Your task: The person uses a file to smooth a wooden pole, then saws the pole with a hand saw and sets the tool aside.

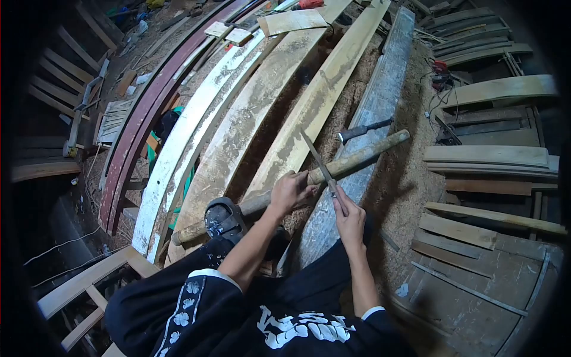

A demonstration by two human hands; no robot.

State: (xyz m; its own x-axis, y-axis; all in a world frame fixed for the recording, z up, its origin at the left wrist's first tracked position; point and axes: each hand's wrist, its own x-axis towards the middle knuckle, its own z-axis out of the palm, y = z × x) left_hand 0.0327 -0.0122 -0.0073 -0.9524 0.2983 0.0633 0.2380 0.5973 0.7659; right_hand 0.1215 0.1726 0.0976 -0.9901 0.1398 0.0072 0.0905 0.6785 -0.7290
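Hands on pole, blade across it.
Left hand (291,191) clamped round pole (333,168); right hand (350,217) gripping blade (316,157) handle, blade touching pole. Foot (224,219) on pole; chisel (363,129) near.

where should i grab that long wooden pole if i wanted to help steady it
Probably the bare stretch of the pole toward its far end, past the blade, coming from above and closing around it. It is round and lies slanted over the planks. The left hand and a sandal hold the near part.
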